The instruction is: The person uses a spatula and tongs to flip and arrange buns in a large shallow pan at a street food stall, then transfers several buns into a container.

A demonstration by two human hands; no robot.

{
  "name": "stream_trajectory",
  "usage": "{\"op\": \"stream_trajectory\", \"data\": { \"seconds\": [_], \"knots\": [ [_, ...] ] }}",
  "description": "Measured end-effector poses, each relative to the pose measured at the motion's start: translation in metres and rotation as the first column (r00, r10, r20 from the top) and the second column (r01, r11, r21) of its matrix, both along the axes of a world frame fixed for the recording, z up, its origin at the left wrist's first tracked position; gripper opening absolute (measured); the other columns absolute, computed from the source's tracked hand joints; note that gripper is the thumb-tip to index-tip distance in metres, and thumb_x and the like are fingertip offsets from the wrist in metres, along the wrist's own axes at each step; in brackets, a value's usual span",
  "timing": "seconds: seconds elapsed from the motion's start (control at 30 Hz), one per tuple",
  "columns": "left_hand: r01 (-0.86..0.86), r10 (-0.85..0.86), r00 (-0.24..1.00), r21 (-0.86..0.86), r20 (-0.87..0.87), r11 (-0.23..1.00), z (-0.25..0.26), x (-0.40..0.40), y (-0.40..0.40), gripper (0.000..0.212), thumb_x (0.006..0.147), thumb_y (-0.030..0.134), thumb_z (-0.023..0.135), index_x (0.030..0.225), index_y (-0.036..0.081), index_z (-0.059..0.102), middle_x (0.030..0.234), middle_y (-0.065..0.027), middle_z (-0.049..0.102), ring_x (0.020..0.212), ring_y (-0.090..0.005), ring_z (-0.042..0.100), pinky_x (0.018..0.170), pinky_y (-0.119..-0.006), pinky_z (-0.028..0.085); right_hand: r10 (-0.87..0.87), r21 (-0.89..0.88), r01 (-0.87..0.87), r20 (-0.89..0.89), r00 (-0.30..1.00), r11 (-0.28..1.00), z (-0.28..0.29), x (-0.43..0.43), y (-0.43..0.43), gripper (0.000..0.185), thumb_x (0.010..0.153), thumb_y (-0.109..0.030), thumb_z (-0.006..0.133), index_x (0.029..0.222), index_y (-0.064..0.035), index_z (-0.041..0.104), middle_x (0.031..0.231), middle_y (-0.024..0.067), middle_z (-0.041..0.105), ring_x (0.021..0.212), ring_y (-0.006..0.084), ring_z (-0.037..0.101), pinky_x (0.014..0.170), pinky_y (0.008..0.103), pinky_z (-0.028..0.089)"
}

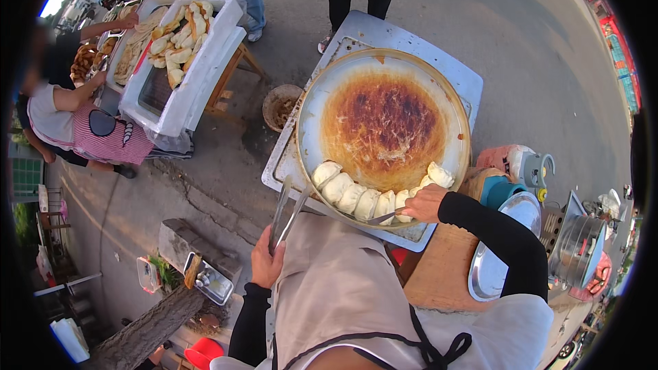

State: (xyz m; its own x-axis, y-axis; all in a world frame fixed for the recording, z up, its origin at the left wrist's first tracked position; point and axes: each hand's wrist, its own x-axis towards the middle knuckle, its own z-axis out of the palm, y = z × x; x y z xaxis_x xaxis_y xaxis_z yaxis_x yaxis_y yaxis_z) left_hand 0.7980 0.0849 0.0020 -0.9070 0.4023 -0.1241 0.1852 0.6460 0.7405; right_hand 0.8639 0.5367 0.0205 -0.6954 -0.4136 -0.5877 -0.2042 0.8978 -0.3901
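Note:
My left hand [267,262] holds a pair of metal tongs [288,216], their arms spread apart, just outside the near left rim of a large round pan [382,139]. Inside the near rim my right hand [425,202] grips a thin metal spatula or blade [383,218], which lies low against the pale filled dough pieces [366,204]. Several of these pieces sit side by side in a curved row along that rim. The pan's middle is browned and bears no dough. Under the pan is a metal stove top [462,82]. My right fingers hide part of the row.
At the left, a person in a striped apron [105,131] stands by a white foam box [190,103] of browned dough pieces. A bucket [281,108] stands beside the stove. Gas cylinders [534,169] and a metal tray [501,262] are at the right. People stand beyond the stove.

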Motion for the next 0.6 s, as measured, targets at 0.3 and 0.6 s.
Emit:
{"op": "stream_trajectory", "data": {
  "seconds": [0.3, 0.6],
  "knots": [
    [-0.006, 0.007, 1.000, -0.025, 0.012, 1.000, -0.001, -0.003, 0.004, 0.050, 0.088, 0.017, 0.064, 0.133, -0.003, 0.050, 0.089, -0.0157, 0.064, 0.066, -0.0214, 0.056, 0.063, -0.034, 0.048, -0.230, -0.111, 0.223, -0.061, 0.971, 0.969, -0.015, -0.013, -0.052, 0.044, 0.100, -0.036, 0.044, 0.080, -0.0016, 0.063, 0.065, 0.0210, 0.062, 0.065, 0.0406, 0.064, 0.062, 0.0489, 0.050],
    [-0.015, 0.015, 0.999, -0.011, -0.052, 1.000, -0.003, -0.016, 0.007, 0.053, 0.088, 0.018, 0.064, 0.134, -0.004, 0.049, 0.099, -0.0208, 0.065, 0.073, -0.0260, 0.062, 0.069, -0.036, 0.051, -0.475, -0.138, 0.477, 0.049, 0.879, 0.868, -0.028, -0.033, -0.060, 0.054, 0.099, -0.044, 0.040, 0.082, 0.0002, 0.066, 0.076, 0.0254, 0.064, 0.080, 0.0443, 0.064, 0.073, 0.0508, 0.049]
  ]
}}
